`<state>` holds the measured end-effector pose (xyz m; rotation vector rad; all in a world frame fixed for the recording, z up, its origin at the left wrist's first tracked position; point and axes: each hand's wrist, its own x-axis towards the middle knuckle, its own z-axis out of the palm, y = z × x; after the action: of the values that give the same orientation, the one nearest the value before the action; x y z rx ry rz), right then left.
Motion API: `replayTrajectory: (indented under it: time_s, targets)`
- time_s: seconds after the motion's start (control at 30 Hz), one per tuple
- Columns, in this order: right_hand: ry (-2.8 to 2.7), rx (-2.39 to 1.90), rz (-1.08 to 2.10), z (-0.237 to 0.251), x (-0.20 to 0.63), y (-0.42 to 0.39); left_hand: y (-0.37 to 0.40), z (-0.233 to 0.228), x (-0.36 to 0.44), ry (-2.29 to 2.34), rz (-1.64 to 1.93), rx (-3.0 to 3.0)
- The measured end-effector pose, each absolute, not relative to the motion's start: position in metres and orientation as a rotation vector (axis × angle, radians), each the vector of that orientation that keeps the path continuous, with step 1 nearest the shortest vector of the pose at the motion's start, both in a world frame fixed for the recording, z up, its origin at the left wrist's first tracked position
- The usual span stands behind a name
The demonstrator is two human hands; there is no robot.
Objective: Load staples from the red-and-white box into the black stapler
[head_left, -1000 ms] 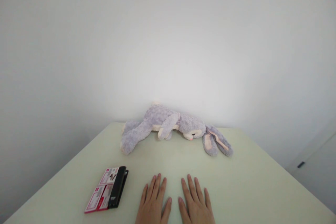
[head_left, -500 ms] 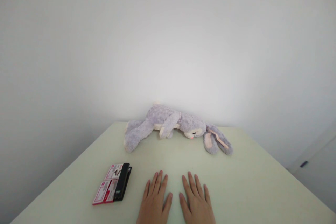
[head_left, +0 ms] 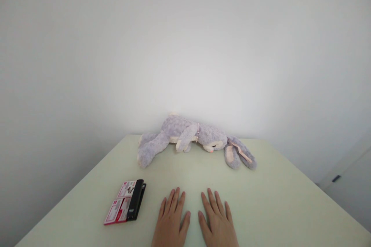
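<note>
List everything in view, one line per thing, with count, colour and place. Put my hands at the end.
Table: 1, pale green, across the lower part of the view
Wall: at least 1, pale grey-white, behind the table
Plush rabbit: 1, pale purple-grey and cream, lying along the table's far edge, ears to the right
Neck band: 1, pale, around the rabbit's neck
Printed card: 1, white and pink-red, on the table, left of the left hand
Stapler-like item: 1, black, along the card's right edge
Small fitting: 1, dark, at far right, beyond the table
Left hand: 1, bare, palm down on the table, bottom centre-left
Right hand: 1, bare, palm down on the table, bottom centre-right
</note>
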<state>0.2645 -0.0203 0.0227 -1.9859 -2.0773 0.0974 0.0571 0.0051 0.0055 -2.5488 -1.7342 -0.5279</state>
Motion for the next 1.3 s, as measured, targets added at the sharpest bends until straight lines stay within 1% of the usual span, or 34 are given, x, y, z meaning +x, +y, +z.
replayTrajectory:
  time_s: [1.3]
  targets:
    - [-2.063, -1.983, 0.07, 0.0239, 0.2634, -0.0245, 0.0034, 0.0056, 0.0567, -1.716, -0.623, -2.546]
